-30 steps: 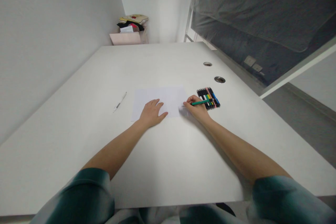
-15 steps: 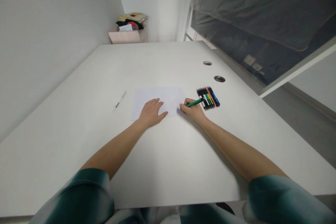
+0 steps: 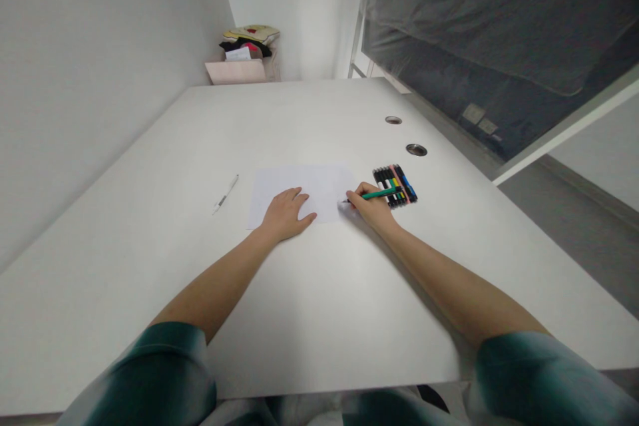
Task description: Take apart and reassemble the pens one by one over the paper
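Observation:
A white sheet of paper [image 3: 304, 184] lies flat on the white table [image 3: 319, 293]. My left hand [image 3: 285, 213] rests palm down on the sheet's near edge, fingers spread. My right hand [image 3: 372, 207] grips a green pen [image 3: 378, 195] at the sheet's right edge, with the tip touching the paper. A pack of several coloured pens [image 3: 395, 185] lies just right of that hand.
A white pen [image 3: 225, 194] lies alone left of the paper. Two round cable holes [image 3: 416, 149] sit in the table's far right part. A pink box with clutter [image 3: 243, 66] stands beyond the far edge. A grey bed is on the right.
My right hand with the green pen shifted slightly along the paper's right edge. The left hand stayed flat on the sheet.

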The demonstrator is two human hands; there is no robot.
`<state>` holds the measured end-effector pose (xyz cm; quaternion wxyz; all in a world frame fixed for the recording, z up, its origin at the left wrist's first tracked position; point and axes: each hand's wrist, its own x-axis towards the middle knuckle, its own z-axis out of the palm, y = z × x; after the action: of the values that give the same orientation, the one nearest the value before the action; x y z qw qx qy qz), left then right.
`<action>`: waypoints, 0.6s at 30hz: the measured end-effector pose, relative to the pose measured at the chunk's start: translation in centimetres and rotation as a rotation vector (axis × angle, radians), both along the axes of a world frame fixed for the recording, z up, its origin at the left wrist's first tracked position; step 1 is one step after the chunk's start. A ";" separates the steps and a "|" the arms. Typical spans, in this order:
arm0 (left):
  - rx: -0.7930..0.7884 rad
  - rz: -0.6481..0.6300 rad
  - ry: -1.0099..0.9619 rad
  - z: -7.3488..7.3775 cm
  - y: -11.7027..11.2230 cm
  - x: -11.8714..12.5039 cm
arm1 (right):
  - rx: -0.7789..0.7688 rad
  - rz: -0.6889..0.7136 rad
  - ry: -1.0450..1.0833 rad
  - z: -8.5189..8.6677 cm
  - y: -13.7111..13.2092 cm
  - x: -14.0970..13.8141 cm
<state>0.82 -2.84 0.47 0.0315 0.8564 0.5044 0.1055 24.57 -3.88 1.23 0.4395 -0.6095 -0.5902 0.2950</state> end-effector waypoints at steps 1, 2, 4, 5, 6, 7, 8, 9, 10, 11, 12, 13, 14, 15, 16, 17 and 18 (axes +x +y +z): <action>0.000 -0.001 -0.006 0.0 0.1 -0.1 | 0.014 -0.032 0.035 0.1 0.0 0.2; 0.004 0.001 -0.015 -0.1 0.2 -0.3 | 0.027 -0.054 0.070 0.2 0.0 0.3; 0.029 0.004 -0.044 -0.1 0.3 -0.4 | 0.035 -0.043 0.145 0.4 0.0 0.4; 0.051 0.002 -0.068 -0.1 0.2 -0.5 | 0.028 -0.005 0.185 0.4 0.0 0.3; 0.079 -0.008 -0.102 0.0 0.2 -0.4 | 0.017 0.051 0.226 0.5 -0.1 0.1; 0.108 -0.029 -0.144 0.1 0.0 -0.3 | 0.003 0.123 0.266 0.5 -0.2 -0.2; 0.133 -0.062 -0.189 0.3 -0.1 -0.1 | -0.016 0.204 0.302 0.5 -0.4 -0.5; 0.152 -0.108 -0.233 0.4 -0.4 0.1 | -0.039 0.288 0.333 0.6 -0.5 -0.9; 0.157 -0.165 -0.264 0.6 -0.6 0.4 | -0.065 0.368 0.358 0.6 -0.7 -1.2; 0.152 -0.225 -0.281 0.8 -0.9 0.6 | -0.089 0.435 0.380 0.6 -0.9 -1.5; 0.140 -0.280 -0.286 1.0 -1.1 0.9 | -0.108 0.488 0.400 0.6 -1.1 -1.8; 0.131 -0.316 -0.286 1.1 -1.2 1.1 | -0.123 0.526 0.425 0.6 -1.2 -1.9; 0.126 -0.335 -0.286 1.2 -1.3 1.2 | -0.136 0.549 0.459 0.7 -1.3 -2.0; 0.125 -0.336 -0.286 1.2 -1.4 1.3 | -0.152 0.560 0.503 0.8 -1.4 -1.9; 0.127 -0.324 -0.286 1.2 -1.3 1.3 | -0.177 0.559 0.551 1.0 -1.5 -1.8; 0.127 -0.305 -0.286 1.2 -1.3 1.2 | -0.211 0.549 0.594 1.2 -1.5 -1.6; 0.126 -0.283 -0.283 1.2 -1.2 1.1 | -0.248 0.526 0.623 1.5 -1.5 -1.4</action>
<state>1.93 -4.00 1.69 0.0629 0.8956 0.3622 0.2506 23.13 -5.37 2.72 0.4299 -0.3679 -0.5246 0.6361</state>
